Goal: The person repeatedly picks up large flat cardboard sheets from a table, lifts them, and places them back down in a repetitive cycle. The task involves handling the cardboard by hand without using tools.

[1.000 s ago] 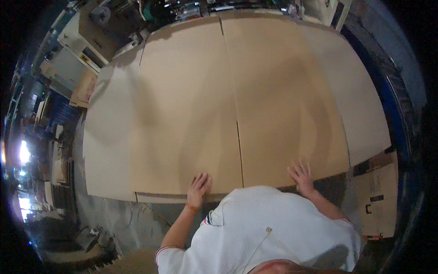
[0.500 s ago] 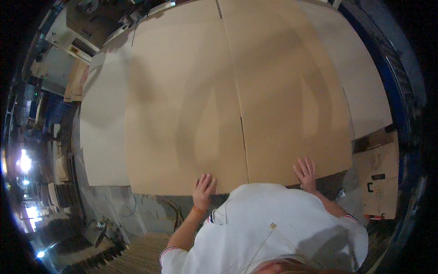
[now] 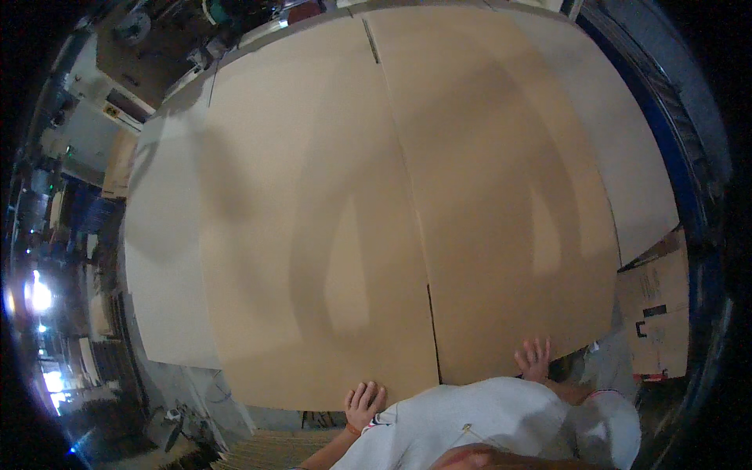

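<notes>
A very large flat cardboard sheet point(image 3: 313, 235) spreads out before me, creased down the middle, with a slot at each end of the crease. Its outer side panels look paler than the middle. On the near edge, left of the crease, my left hand point(image 3: 365, 399) rests with its fingers apart on the board. Right of the crease, my right hand point(image 3: 534, 359) lies on the same edge, fingers spread. Both thumbs are partly hidden, and neither hand is wrapped around anything.
A printed cardboard box point(image 3: 654, 321) stands at the right, beside a dark blue frame point(image 3: 662, 117). Stacked cardboard point(image 3: 270, 450) lies low at the near left. Machinery point(image 3: 133, 31) and another carton point(image 3: 119, 160) are at the far left.
The sheet's near edge sits lower in the view and closer to my body. Both hands have come nearer with it, still resting on the edge.
</notes>
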Demonstrator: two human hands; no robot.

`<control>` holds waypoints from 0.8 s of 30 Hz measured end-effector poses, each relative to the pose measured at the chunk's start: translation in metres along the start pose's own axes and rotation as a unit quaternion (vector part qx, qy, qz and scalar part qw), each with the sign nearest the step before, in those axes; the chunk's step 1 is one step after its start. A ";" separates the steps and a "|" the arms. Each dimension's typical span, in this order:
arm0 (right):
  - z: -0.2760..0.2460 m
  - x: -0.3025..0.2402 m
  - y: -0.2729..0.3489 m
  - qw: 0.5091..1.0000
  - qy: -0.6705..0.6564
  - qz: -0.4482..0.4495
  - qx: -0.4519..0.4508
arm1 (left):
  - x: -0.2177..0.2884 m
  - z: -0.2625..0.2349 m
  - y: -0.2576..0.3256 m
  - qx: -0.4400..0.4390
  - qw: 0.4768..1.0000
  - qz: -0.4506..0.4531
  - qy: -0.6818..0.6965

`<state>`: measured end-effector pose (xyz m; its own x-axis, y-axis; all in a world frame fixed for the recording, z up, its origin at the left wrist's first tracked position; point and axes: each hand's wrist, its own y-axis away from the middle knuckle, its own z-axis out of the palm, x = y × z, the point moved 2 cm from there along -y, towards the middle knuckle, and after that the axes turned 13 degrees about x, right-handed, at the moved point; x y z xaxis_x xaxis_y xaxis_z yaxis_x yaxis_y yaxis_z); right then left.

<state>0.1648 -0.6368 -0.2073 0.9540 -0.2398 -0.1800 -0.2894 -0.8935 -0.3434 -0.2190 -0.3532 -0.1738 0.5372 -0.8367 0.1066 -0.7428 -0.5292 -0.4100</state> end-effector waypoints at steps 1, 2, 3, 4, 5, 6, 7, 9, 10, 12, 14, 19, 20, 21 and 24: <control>0.005 0.002 0.001 0.999 0.014 -0.020 0.021 | 0.000 0.001 -0.001 0.018 0.999 0.029 -0.029; 0.012 0.003 0.002 0.998 0.027 -0.040 0.043 | -0.001 0.002 -0.003 0.015 0.994 0.067 -0.079; 0.019 0.006 0.004 0.998 0.035 -0.041 0.027 | -0.004 0.008 -0.003 -0.126 0.992 -0.002 -0.029; 0.028 0.008 0.006 0.998 0.044 -0.043 0.012 | -0.007 0.010 -0.004 -0.173 0.985 -0.016 -0.007; 0.035 0.012 0.009 0.997 0.049 -0.044 0.031 | -0.008 0.011 -0.006 -0.191 0.981 -0.018 0.004; 0.044 0.014 0.012 0.994 0.079 -0.060 0.036 | -0.009 0.011 -0.009 -0.178 0.984 -0.005 0.008; 0.051 0.016 0.016 0.989 0.105 -0.074 0.073 | -0.010 0.010 -0.011 -0.165 0.986 0.005 0.009; 0.063 0.019 0.023 0.979 0.143 -0.103 0.106 | -0.011 0.009 -0.015 -0.149 0.989 0.020 0.008; 0.068 0.021 0.026 0.975 0.156 -0.120 0.102 | -0.011 0.009 -0.016 -0.145 0.989 0.024 0.010; 0.077 0.023 0.033 0.976 0.163 -0.121 0.080 | -0.011 0.010 -0.017 -0.137 0.990 0.027 0.005; 0.081 0.025 0.039 0.982 0.139 -0.098 0.081 | -0.011 0.012 -0.016 -0.130 0.991 0.028 -0.002; 0.086 0.029 0.048 0.970 0.194 -0.120 0.087 | -0.009 0.020 -0.016 -0.123 0.992 0.025 -0.011; 0.088 0.030 0.050 0.968 0.215 -0.110 0.064 | -0.008 0.022 -0.016 -0.124 0.992 0.023 -0.015; 0.093 0.031 0.049 0.962 0.236 -0.129 0.045 | -0.009 0.024 -0.019 -0.121 0.992 0.019 -0.022; 0.104 0.032 0.049 0.958 0.259 -0.123 -0.011 | -0.012 0.028 -0.031 -0.120 0.992 0.014 -0.022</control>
<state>0.1734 -0.6487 -0.3257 0.9058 -0.1723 0.3870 -0.0547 -0.9535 -0.2963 -0.1911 -0.3222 -0.1879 0.5272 -0.8479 0.0561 -0.8291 -0.5278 -0.1844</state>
